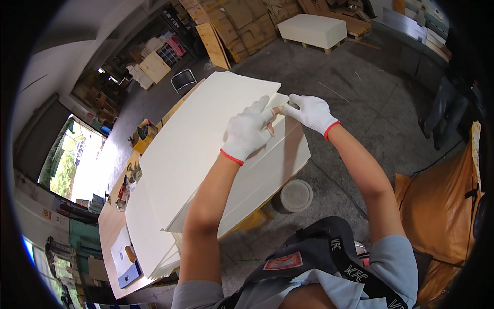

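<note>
Head view: large white sheets (200, 134) lie stacked on the bench (110, 219). The left hand (246, 130) rests on them, partly curled near the edge; the right hand (311, 112) has its grip nearly closed at the corner, though I cannot tell what either pinches. Each sheet looks light, stiff, smooth; corners could crease, so 2 opposite edges probably suit best.

Wht lettering (356, 272) on blk strap (345, 259) & dk forklift (181, 32)
</note>
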